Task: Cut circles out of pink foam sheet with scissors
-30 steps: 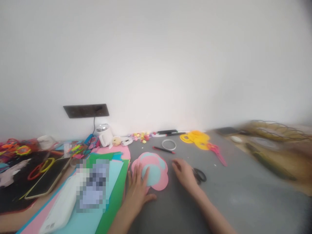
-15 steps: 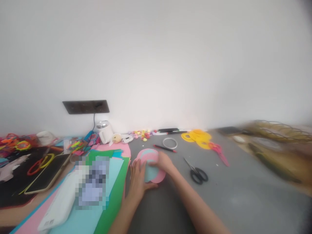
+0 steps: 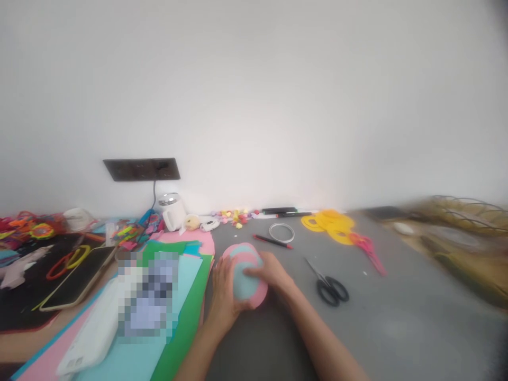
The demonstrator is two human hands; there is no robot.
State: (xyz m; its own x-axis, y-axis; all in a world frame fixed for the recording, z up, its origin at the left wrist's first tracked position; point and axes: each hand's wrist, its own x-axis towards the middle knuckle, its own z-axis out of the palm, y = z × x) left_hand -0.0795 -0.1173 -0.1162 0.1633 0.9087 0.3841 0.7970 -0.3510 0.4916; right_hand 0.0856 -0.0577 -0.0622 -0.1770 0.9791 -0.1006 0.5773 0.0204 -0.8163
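Both the left hand and right hand are totally bare, and the forearms are bare too, as far up as I can see from over here. Kinda slim build, tbh: narrow wrists, slender fingers, though the finer details are pretty blurry.

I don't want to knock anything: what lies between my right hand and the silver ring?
A black-and-red pen lies between the right hand and the silver ring; the head view shows it.
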